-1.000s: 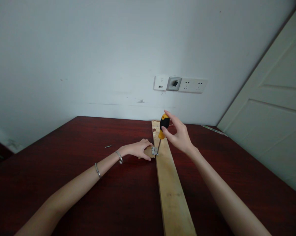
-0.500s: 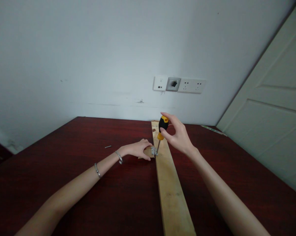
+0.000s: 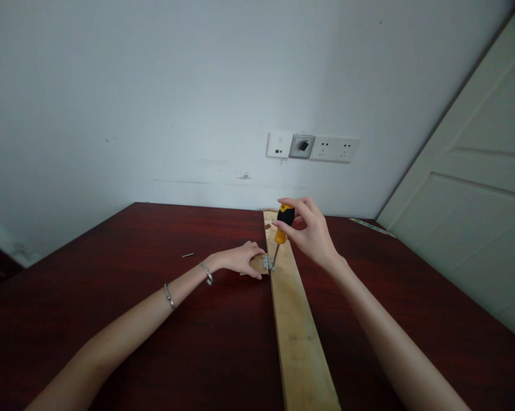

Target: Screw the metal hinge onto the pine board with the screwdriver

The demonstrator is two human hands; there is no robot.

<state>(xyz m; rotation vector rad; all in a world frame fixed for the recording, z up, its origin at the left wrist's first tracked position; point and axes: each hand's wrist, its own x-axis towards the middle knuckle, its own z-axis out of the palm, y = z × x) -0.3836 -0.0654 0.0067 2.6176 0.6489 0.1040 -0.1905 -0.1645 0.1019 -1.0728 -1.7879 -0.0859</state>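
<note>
Dim, soft, even light with a grey-blue cast; faint shadows lie under the forearms on the dark red wooden desk (image 3: 112, 257). Wide-angle lens bends the edges; slightly soft detail throughout.

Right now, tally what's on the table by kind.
Wood pieces: 2 (long plank, small block under the left hand)
Metal hinge: 1
Screwdriver: 1 (in the right hand)
Loose screw or nail: 1
Pale strip, far right: 1
Total: 6
</note>
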